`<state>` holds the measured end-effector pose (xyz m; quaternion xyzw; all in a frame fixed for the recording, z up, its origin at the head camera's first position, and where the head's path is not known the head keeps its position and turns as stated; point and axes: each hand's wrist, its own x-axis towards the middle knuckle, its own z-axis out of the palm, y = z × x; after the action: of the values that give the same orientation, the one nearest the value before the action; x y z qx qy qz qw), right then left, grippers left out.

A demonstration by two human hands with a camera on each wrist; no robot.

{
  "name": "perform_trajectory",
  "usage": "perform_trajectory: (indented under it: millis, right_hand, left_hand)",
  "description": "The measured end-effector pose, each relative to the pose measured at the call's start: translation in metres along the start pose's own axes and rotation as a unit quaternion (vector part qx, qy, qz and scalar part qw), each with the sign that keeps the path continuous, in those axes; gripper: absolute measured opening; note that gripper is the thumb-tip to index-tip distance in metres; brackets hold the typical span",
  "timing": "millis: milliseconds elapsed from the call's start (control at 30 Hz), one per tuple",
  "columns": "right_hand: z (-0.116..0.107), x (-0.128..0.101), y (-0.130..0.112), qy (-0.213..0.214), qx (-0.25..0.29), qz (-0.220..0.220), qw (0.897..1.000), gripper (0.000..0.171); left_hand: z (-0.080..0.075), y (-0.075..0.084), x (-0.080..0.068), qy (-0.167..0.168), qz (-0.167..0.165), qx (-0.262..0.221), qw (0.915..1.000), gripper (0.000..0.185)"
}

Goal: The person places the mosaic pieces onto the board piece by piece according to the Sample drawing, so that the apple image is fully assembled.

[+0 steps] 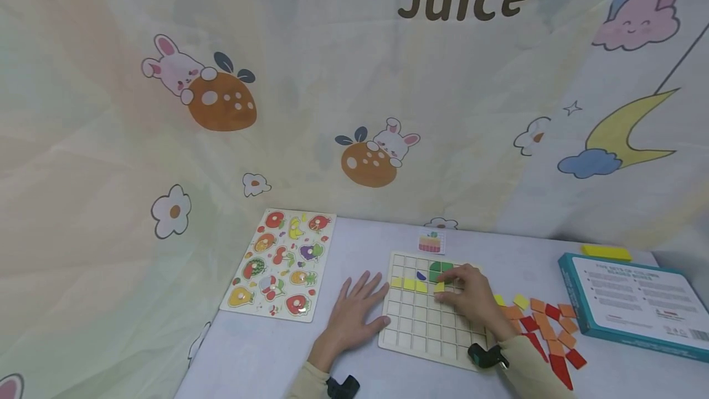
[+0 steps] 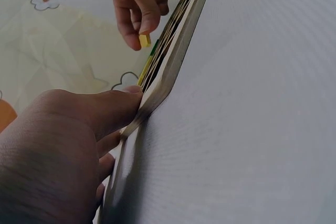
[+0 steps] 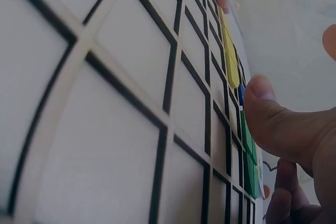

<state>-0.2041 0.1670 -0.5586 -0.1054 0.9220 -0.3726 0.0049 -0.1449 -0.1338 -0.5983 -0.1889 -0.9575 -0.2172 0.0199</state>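
Note:
A pale wooden grid board (image 1: pixel 412 325) lies on the white table. Over its upper part, my right hand (image 1: pixel 471 294) pinches a small yellow square tile (image 2: pixel 145 40) between thumb and fingers; the left wrist view shows it raised above the board. To the left, a row of yellow tiles (image 1: pixel 408 284) sits in the grid, with a blue piece (image 1: pixel 421 276) just above it and green pieces (image 1: pixel 440 266) beyond. My left hand (image 1: pixel 354 316) is spread at the board's left side, its thumb (image 2: pixel 118 106) touching the edge. The right wrist view hides the held tile.
Loose orange and red tiles (image 1: pixel 545 328) and a few yellow ones lie right of the board. Farther right is a teal box (image 1: pixel 637 306), a yellow block (image 1: pixel 606 253) behind it. A fruit puzzle (image 1: pixel 277 263) lies left; a cake picture card (image 1: pixel 431 242) sits behind the board.

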Motion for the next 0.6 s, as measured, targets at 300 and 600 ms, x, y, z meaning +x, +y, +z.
perform_trajectory:
  millis: [300, 600]
  right_hand:
    - [0.0039, 0.0027, -0.0016, -0.031, 0.001, 0.019, 0.999, 0.031]
    - [0.0007, 0.0019, 0.0057, -0.02, -0.021, 0.017, 0.999, 0.025]
  left_hand:
    - [-0.0006, 0.0007, 0.0004, -0.003, -0.002, -0.001, 1.0, 0.069]
    - [0.0, 0.001, 0.0002, -0.004, -0.002, 0.004, 1.0, 0.069]
